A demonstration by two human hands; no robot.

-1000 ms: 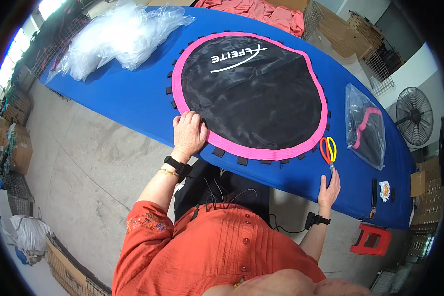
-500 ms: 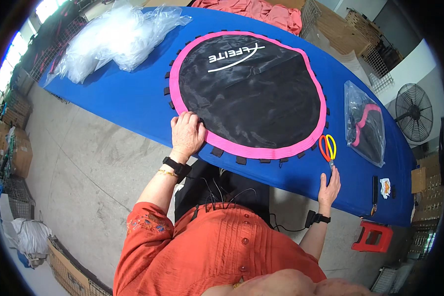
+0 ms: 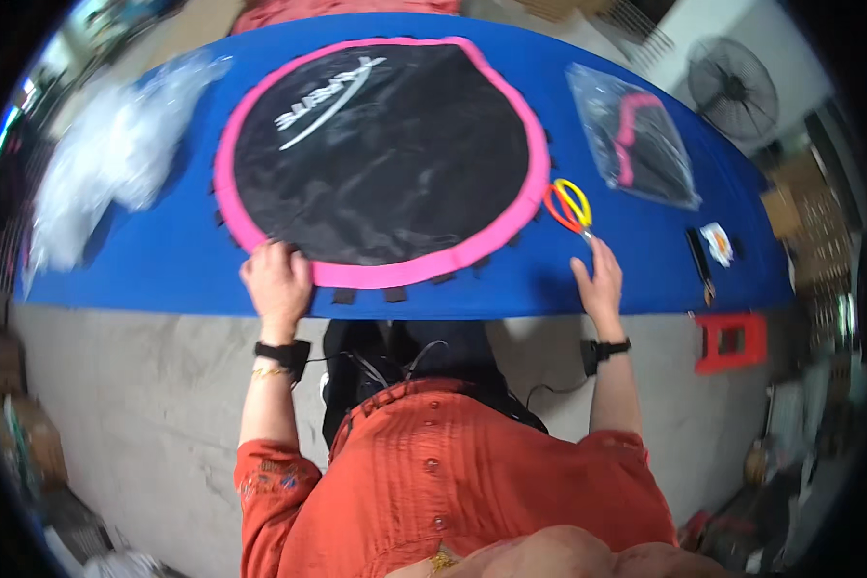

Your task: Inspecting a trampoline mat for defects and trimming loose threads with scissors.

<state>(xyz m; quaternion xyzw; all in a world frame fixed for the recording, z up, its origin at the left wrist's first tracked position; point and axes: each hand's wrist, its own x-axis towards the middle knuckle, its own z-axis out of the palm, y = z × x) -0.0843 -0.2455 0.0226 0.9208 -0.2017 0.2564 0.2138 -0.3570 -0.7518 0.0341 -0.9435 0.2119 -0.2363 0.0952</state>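
Observation:
A round black trampoline mat (image 3: 385, 164) with a pink border (image 3: 395, 274) and short black webbing tabs lies flat on the blue-covered table (image 3: 511, 289). On its near left edge, my left hand (image 3: 277, 287) is closed with curled fingers over the pink border. My right hand (image 3: 602, 284) rests at the table's near side, thumb apart and fingers stretched. Its fingertips are by the blades of a pair of scissors (image 3: 570, 205) with red and yellow handles. The scissors lie right of the mat, their blades partly hidden at the fingers.
Crumpled clear plastic bags (image 3: 106, 164) cover the table's left end. A bagged black and pink piece (image 3: 636, 140) lies at the right. Farther right are a slim black tool (image 3: 698, 262) and a small white packet (image 3: 716, 244). A red stool (image 3: 730, 342) and a fan (image 3: 732, 91) stand beyond.
The whole view has swung, so the table now runs more level and its things sit further left. Both hands keep their places by the mat's edge and the scissors.

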